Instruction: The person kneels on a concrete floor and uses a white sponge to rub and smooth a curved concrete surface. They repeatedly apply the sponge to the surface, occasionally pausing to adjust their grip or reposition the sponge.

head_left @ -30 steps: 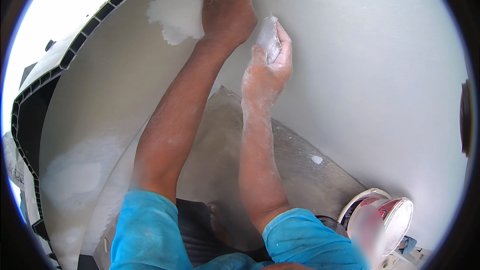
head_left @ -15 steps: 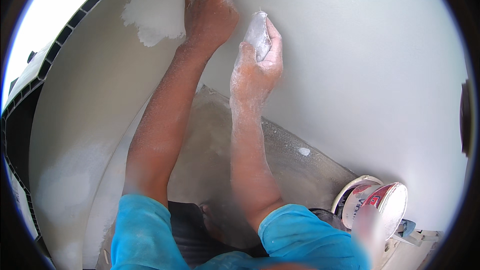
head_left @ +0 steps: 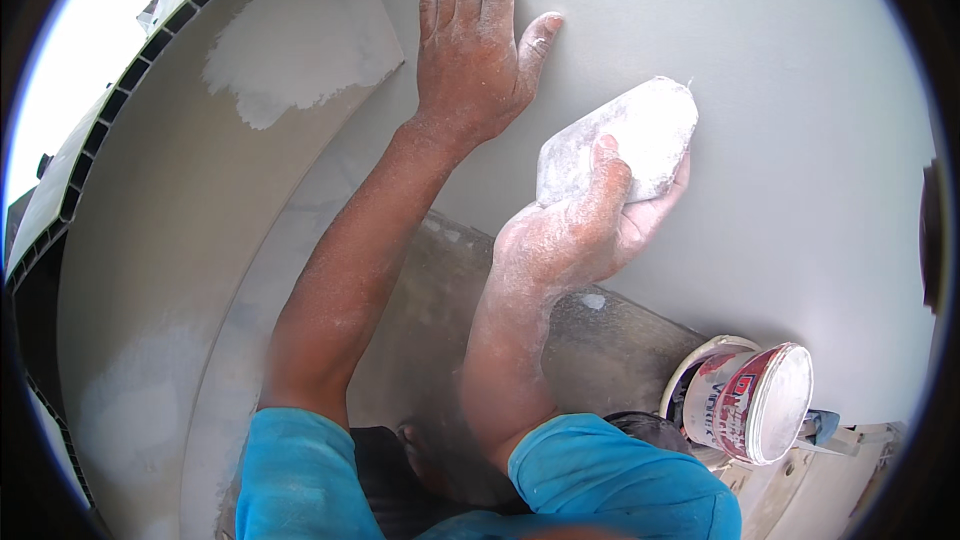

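Note:
My left hand [head_left: 475,60] lies flat on the pale grey wall panel [head_left: 760,140] at the top, fingers stretched out and dusted with white powder. Below and right of it, my right hand [head_left: 590,225], coated in white dust, grips a flat, powdery white pad [head_left: 645,130], its thumb across the broad face and fingers behind it. Whether the pad touches the panel I cannot tell. A pale filler patch [head_left: 260,60] shows on the curved panel [head_left: 150,190] to the left.
A white-and-red bucket [head_left: 740,400] with a white cap rests at an angle by an open container [head_left: 680,380] at lower right, near some pale boards [head_left: 830,490]. A grey, dusty surface [head_left: 600,340] lies beneath my arms. A black-celled edge [head_left: 110,100] curves along the left.
My left hand has shifted right, its thumb now out to the side. My right hand has moved right and down and turned, so the pad's broad face now shows.

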